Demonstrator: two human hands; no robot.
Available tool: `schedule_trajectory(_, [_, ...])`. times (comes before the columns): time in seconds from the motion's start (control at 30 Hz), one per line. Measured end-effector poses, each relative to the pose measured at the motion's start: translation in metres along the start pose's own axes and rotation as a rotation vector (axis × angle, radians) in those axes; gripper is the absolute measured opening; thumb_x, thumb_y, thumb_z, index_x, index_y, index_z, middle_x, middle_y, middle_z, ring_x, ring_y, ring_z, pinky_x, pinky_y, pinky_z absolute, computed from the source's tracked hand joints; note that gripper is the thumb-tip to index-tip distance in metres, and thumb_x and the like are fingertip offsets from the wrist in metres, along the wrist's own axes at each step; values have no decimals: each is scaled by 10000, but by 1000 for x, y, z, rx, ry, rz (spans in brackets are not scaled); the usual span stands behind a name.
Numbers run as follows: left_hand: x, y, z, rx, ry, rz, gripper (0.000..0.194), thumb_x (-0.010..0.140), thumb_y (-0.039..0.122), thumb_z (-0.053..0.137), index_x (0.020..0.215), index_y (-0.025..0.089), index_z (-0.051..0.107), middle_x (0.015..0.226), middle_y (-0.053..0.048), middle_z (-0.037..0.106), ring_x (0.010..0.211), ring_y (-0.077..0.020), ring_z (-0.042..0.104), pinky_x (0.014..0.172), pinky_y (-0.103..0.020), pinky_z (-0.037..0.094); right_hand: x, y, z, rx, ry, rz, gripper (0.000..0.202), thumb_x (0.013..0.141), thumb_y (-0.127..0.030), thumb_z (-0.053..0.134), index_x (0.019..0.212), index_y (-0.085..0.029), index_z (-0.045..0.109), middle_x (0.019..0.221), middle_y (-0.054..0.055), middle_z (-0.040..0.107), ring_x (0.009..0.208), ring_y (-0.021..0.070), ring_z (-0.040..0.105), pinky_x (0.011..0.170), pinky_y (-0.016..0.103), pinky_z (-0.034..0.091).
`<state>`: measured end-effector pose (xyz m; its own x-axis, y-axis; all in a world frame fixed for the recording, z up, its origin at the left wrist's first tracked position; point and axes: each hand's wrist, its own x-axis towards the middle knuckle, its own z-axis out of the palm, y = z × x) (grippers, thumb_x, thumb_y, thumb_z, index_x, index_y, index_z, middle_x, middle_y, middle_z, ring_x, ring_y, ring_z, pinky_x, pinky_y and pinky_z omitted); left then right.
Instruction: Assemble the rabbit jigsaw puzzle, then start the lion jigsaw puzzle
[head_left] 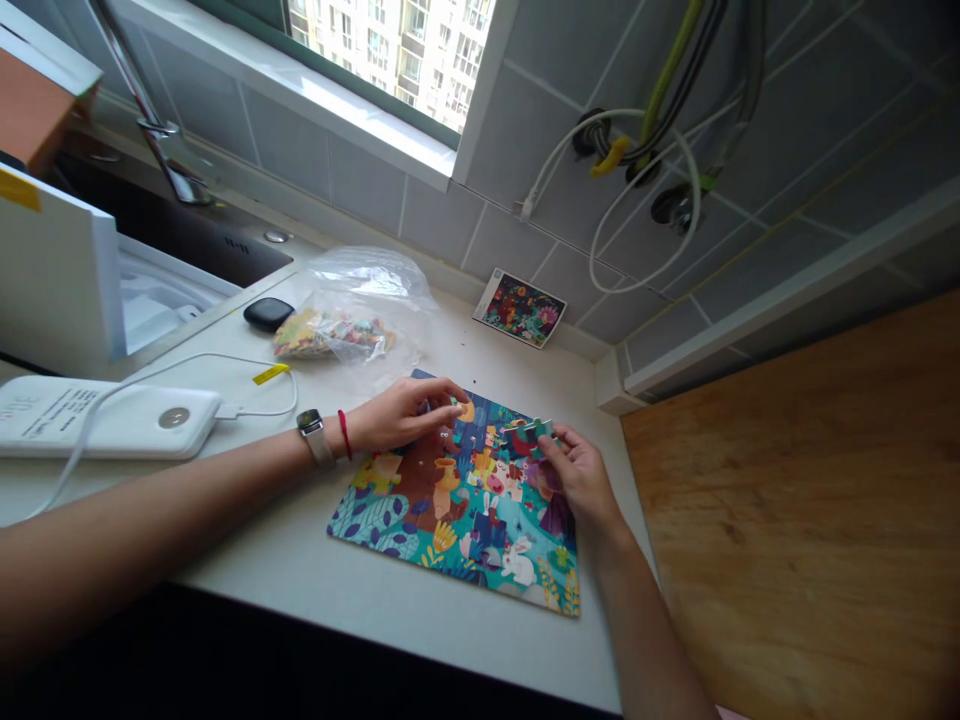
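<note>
A colourful jigsaw puzzle (450, 510) with animals and plants lies on the white counter. Between the thumb and fingers of my right hand (581, 470) is a teal and red puzzle piece (531, 434), held over the upper right part of the puzzle. My left hand (409, 412), with a watch and a red string at the wrist, reaches over the puzzle's upper left corner. Its fingers are apart and nothing shows in them. A clear plastic bag (360, 300) with loose pieces (330, 335) lies beyond my left hand.
A small picture card (521, 308) rests near the tiled wall. At the left are a black oval object (268, 314), a white power bank (112, 418) with a cable, a white box (60, 270) and a sink (202, 235) with a faucet. A wooden surface (810, 500) lies at the right.
</note>
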<state>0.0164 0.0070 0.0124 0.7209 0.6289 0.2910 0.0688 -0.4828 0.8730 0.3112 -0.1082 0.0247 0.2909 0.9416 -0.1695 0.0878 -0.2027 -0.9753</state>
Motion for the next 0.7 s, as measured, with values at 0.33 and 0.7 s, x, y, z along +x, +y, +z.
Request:
schedule_trajectory(0.33, [-8, 3, 12, 354, -166, 239, 491, 993, 412, 656, 1436, 228, 553, 1341, -148, 645, 1204, -301, 631, 1034, -451, 507, -37, 5, 57, 0, -386, -28, 642, 893, -544, 762, 1465, -297, 605, 1499, 96, 626, 1285, 302, 667, 987, 470, 624])
schedule_trajectory(0.7, [-5, -10, 11, 477, -184, 215, 254, 1060, 324, 558, 1232, 267, 736, 1347, -108, 642, 1257, -285, 585, 1098, -456, 455, -26, -31, 3, -831, -598, -336, 452, 780, -518, 884, 1099, -232, 743, 1061, 64, 718, 988, 240, 674, 900, 354, 555])
